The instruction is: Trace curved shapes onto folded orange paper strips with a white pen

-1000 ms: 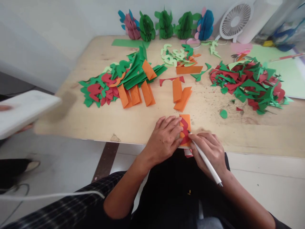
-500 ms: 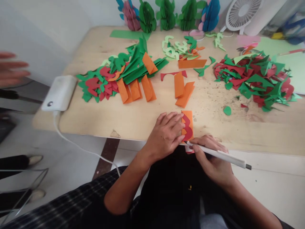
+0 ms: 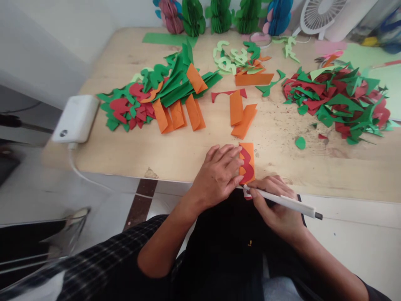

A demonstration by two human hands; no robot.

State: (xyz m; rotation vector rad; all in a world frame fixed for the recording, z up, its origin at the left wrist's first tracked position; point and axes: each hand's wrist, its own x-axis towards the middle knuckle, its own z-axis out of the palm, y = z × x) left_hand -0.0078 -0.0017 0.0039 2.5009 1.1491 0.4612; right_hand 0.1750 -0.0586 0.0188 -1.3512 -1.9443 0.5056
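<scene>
At the front edge of the table lies a folded orange paper (image 3: 250, 149) with a red wavy paper cutout (image 3: 248, 170) on top of it. The fingertips of my left hand (image 3: 216, 175) press on the cutout's left side, with the fingers stretched out and lying over the paper. My right hand (image 3: 278, 209) is closed round a white pen (image 3: 286, 201), whose tip points at the lower end of the cutout. Whether the tip touches the paper I cannot tell. Just beyond lie two folded orange strips (image 3: 236, 108).
Green, red and orange paper pieces (image 3: 175, 83) are heaped at left, beside a white power bank (image 3: 77, 119) with a cable. Scraps (image 3: 341, 100) are piled at right. Honeycomb paper figures (image 3: 221, 16) and a white fan (image 3: 322, 14) stand at the back.
The pen and right hand have shifted slightly left along the cutout's lower end. The other person's hand at far left is out of view. The view has tilted slightly.
</scene>
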